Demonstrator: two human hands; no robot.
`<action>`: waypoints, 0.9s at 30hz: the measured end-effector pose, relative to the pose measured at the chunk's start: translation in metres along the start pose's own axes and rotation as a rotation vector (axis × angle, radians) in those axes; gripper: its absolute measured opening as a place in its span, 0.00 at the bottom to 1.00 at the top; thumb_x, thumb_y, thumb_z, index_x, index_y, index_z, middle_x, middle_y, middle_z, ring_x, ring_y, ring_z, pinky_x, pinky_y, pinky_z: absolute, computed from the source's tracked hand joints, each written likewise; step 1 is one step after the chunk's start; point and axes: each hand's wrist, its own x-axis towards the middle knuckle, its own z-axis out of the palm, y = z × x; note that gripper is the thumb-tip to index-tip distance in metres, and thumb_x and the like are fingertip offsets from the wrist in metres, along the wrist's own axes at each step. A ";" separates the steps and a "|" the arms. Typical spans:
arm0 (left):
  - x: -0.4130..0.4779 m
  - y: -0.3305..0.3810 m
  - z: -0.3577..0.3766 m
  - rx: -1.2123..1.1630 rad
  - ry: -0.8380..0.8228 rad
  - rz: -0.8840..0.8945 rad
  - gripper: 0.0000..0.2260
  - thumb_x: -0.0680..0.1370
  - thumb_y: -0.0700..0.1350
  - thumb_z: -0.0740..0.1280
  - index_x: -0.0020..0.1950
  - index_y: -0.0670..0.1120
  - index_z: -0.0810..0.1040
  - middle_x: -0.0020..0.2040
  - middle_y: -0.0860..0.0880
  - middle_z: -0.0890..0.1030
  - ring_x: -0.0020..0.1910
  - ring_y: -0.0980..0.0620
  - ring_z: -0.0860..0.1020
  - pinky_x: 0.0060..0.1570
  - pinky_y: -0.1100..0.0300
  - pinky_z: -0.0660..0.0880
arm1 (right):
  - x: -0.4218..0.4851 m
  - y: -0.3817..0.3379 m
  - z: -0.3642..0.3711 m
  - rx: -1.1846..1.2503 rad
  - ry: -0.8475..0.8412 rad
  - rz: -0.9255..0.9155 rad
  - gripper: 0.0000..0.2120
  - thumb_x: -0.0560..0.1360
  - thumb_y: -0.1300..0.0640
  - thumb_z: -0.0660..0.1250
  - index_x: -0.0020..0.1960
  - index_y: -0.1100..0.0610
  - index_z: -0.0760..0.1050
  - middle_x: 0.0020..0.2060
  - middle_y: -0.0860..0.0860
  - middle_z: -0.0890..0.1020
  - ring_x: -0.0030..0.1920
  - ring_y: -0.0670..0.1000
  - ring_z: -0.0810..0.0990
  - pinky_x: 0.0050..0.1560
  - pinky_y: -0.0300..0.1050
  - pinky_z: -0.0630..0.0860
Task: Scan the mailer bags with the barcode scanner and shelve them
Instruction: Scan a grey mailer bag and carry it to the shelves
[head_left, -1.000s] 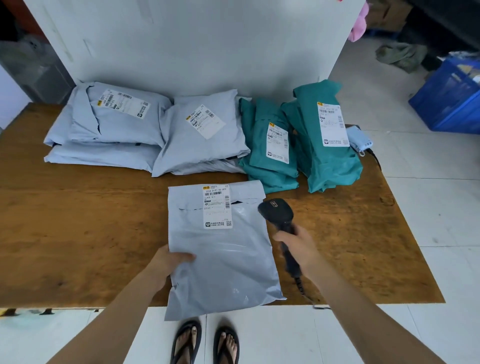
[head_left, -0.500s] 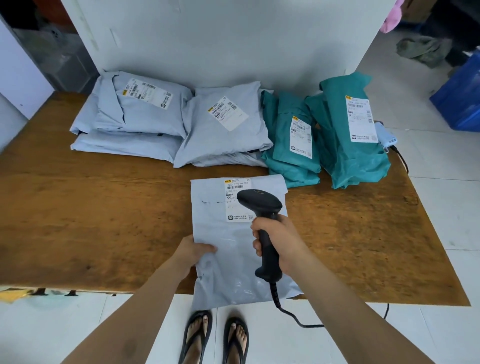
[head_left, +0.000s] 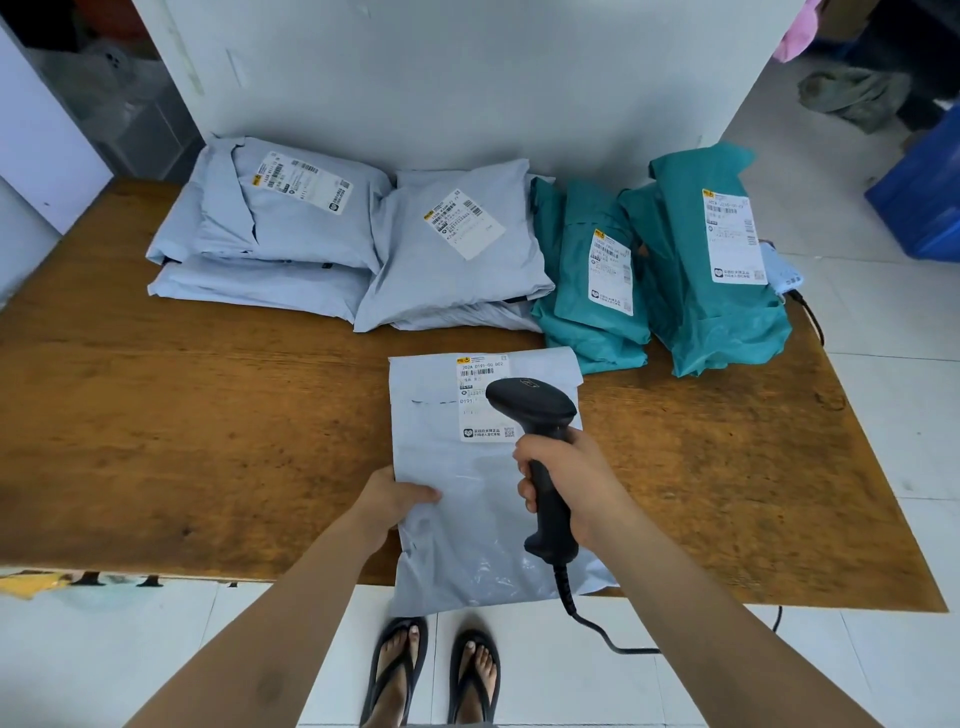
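A grey mailer bag (head_left: 467, 514) lies at the front of the wooden table (head_left: 218, 431), its lower end hanging over the edge. My left hand (head_left: 389, 501) holds its left edge, thumb on top. My right hand (head_left: 566, 478) grips a black corded barcode scanner (head_left: 535, 415), whose head sits over the bag's white label (head_left: 480, 397) and hides part of it. Behind lie piles of grey mailer bags (head_left: 291, 234) and teal mailer bags (head_left: 711, 270), labels up.
A white wall panel (head_left: 467, 78) stands behind the piles. The scanner cable (head_left: 597, 634) drops off the table's front edge. A small light-blue device (head_left: 784, 273) sits behind the teal bags. A blue crate (head_left: 919, 197) is on the tiled floor at right.
My right hand has brought the scanner leftward from beside the bag to above its label. The view has shifted, moving the table right in frame. My left hand stays on the bag.
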 end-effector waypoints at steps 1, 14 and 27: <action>-0.001 0.001 0.000 -0.002 -0.006 0.000 0.16 0.70 0.30 0.72 0.56 0.38 0.78 0.50 0.42 0.81 0.40 0.50 0.79 0.33 0.64 0.77 | 0.000 0.000 0.000 -0.012 0.001 -0.001 0.03 0.71 0.66 0.65 0.40 0.60 0.72 0.26 0.53 0.73 0.24 0.51 0.70 0.26 0.39 0.70; -0.004 0.007 0.001 -0.016 -0.005 -0.024 0.15 0.70 0.30 0.71 0.55 0.39 0.77 0.47 0.45 0.82 0.39 0.51 0.79 0.26 0.67 0.76 | 0.003 -0.006 -0.003 -0.034 0.002 0.026 0.03 0.71 0.65 0.66 0.41 0.60 0.73 0.28 0.54 0.73 0.24 0.50 0.70 0.28 0.41 0.70; -0.004 0.007 0.001 -0.017 -0.006 -0.017 0.18 0.70 0.30 0.71 0.59 0.37 0.77 0.54 0.40 0.81 0.40 0.50 0.80 0.29 0.66 0.77 | 0.001 -0.010 -0.003 -0.059 -0.014 0.051 0.02 0.71 0.65 0.66 0.42 0.59 0.74 0.28 0.54 0.73 0.25 0.50 0.71 0.29 0.41 0.70</action>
